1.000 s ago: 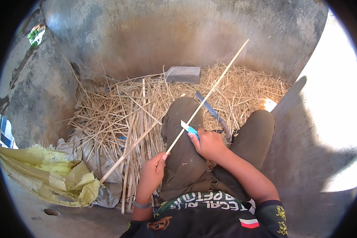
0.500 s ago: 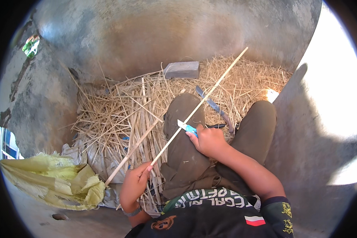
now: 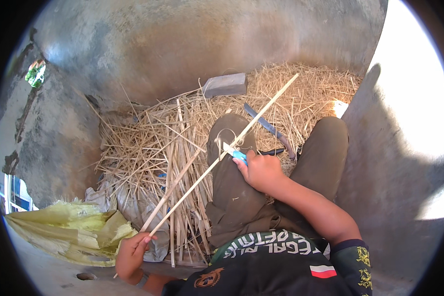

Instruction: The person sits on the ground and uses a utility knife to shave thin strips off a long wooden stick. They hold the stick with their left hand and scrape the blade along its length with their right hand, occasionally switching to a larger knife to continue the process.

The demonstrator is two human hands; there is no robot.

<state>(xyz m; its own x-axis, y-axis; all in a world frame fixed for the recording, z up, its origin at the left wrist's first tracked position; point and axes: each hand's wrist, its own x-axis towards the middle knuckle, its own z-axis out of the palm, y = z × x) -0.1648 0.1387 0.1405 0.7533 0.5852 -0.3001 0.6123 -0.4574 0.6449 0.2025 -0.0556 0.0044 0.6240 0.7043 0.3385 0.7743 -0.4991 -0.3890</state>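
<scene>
A long, pale bamboo strip (image 3: pixel 261 113) slants across my right-hand side's far straw, over my left knee, down to the lower left. My left hand (image 3: pixel 131 254) grips it near its lower end, fingers pinched around it. In my right hand (image 3: pixel 264 172) is a blue utility knife (image 3: pixel 240 156), held above my left thigh. Its blade lies against the strip. Thin curled shavings (image 3: pixel 226 130) rise beside the blade.
Loose bamboo strips (image 3: pixel 133 153) lie in a pile on the left. A curved machete (image 3: pixel 270 128) rests on the straw beyond my knees, near a grey block (image 3: pixel 225 86). A torn yellow sack (image 3: pixel 79 232) lies at left. Concrete walls (image 3: pixel 207 39) surround me.
My left hand has moved down and left, pulling the bamboo strip along past the knife. Curled shavings now show at the blade. My right hand has stayed nearly in place.
</scene>
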